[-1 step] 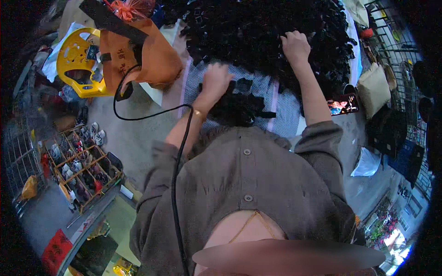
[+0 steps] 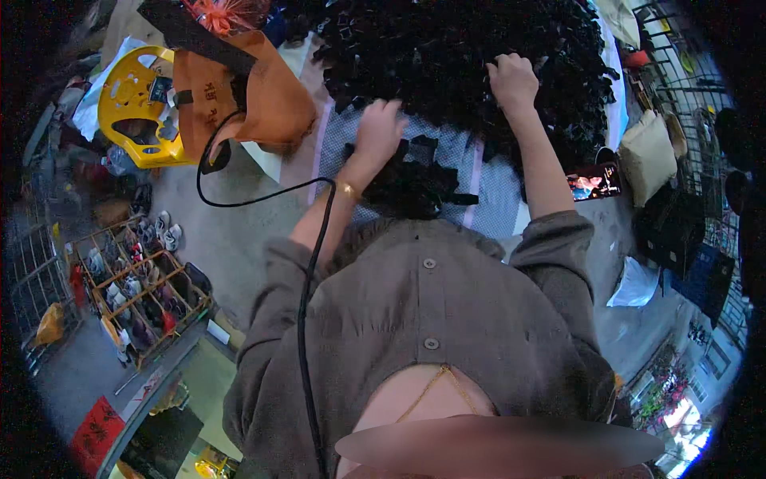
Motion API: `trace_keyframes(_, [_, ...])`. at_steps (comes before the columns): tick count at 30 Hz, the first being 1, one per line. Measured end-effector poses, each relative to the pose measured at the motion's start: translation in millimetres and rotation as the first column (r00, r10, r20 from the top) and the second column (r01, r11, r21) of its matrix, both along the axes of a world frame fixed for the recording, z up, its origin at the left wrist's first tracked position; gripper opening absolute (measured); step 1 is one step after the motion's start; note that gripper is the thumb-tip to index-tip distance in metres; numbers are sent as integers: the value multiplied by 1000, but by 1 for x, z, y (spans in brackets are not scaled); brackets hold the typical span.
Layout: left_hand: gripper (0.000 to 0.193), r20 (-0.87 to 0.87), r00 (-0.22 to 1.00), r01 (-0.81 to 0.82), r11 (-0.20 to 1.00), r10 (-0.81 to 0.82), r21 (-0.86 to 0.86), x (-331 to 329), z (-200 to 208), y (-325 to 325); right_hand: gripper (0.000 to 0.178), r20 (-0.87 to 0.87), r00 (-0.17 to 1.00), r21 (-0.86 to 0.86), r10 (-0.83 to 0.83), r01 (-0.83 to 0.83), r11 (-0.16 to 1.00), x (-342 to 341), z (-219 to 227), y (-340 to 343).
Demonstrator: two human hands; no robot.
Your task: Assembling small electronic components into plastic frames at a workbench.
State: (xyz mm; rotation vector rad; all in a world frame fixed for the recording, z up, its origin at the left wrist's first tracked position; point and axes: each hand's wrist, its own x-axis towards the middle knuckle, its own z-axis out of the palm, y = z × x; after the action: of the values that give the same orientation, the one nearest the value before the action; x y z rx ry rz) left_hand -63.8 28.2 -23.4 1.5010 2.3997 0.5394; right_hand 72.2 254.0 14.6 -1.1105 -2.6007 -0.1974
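Observation:
A large heap of small black strap-like pieces (image 2: 399, 60) spreads over the far part of the work surface. My right hand (image 2: 512, 81) rests at the heap, fingers curled down into it; whatever they grip is hidden among the black pieces. Nearer my body, a smaller black pile (image 2: 415, 184) lies on a pale patterned cloth (image 2: 339, 132) with light stripes. My left hand (image 2: 378, 132) is over the cloth, between the two piles and just left of the smaller one. Motion smears its fingers, so their grip is unclear.
An orange bag (image 2: 275, 104) leans by a yellow plastic stool (image 2: 116, 104) at the left. A black cable (image 2: 303, 319) loops across my left forearm. Beside my right forearm lies a phone (image 2: 594, 182) with a lit screen. A shoe rack (image 2: 144, 287) stands lower left.
My left hand has shifted slightly, its fingers now pointing more up and to the right. My right hand and the black piles look the same.

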Motion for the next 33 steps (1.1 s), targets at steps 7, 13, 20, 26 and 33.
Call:
trace_keyframes(7, [35, -166, 986, 52, 991, -31, 121, -11, -9, 34, 21, -138, 990, -14, 38, -40, 999, 12, -6, -8])
trace_keyframes(13, [28, 169, 983, -133, 903, 69, 408, -12, -19, 18, 25, -671, 708, -463, -222, -166, 871, 24, -12, -41])
trace_keyframes(20, [34, 992, -20, -495, 863, -124, 98, 29, 18, -7, 28, -525, 620, -844, -584, -468, 262, 16, 5, -142])
trace_keyframes(26, [32, 976, 98, -431, 876, -193, 216, 40, 35, -18, 26, -697, 657, -682, -287, -483, 550, 23, 8, -159])
trace_keyframes(33, [25, 975, 154, -395, 894, -162, 211, 43, 43, -25, 30, -679, 725, -375, 120, -482, 792, 27, 17, -168])
